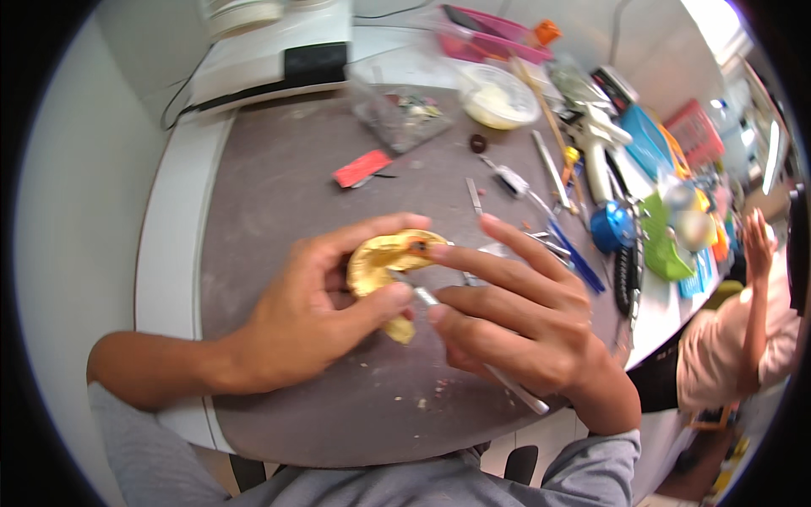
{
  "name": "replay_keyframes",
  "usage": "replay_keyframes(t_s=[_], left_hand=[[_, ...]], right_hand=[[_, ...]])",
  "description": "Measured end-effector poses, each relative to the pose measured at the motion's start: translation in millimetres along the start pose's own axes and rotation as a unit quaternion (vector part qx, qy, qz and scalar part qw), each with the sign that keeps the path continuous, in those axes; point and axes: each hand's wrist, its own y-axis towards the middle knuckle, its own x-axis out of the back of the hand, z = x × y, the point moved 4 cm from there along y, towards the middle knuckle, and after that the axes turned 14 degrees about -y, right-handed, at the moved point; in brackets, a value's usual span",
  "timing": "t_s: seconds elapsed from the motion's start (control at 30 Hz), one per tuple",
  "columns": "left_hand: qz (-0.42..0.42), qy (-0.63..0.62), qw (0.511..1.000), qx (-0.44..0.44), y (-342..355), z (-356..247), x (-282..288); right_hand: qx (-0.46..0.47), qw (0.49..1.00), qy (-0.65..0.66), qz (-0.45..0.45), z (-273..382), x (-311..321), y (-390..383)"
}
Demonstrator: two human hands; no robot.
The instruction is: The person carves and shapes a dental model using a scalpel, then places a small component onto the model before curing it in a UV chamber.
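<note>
My left hand (296, 317) is wrapped round a yellow, horseshoe-shaped dental cast (365, 264), thumb on the near side and fingers behind. A dark reddish patch (416, 247) shows on the cast's far right part. In my right hand (528, 329) is a slim metal carving tool (525, 395), pinched between thumb and fingers. Its front end points at the inner side of the cast; whether the tip touches cannot be made out. The right index fingertip rests at the cast's right edge, beside the dark patch. Both hands are above the grey-brown work mat (279, 194).
Ahead lie a red strip (361, 169), a clear bag (414, 118) of small pieces and a white bowl (500, 100). Hand tools, a blue cup (612, 226) and a green tray (663, 241) crowd the right. Another person (726, 338) is at far right. Crumbs dot the near mat.
</note>
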Motion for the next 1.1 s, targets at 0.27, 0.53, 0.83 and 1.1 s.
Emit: replay_keyframes(t_s=[0.27, 0.53, 0.83, 1.1], left_hand=[[-0.014, 0.069, 0.997, 0.04, 9, -4, -6], [-0.034, 0.038, 0.999, 0.007, 1, -2, -3], [-0.022, 0.066, 0.998, -0.003, 3, -3, -3], [-0.034, 0.031, 0.999, -0.013, 5, 2, -4]], right_hand=[[-0.028, 0.996, 0.036, -0.081, -9, -16, -17], [-0.009, 0.992, 0.086, -0.088, -9, -17, -15], [0.013, 0.992, 0.052, -0.114, -2, -14, -17], [-0.003, 0.989, 0.061, -0.131, -6, -13, -19]])
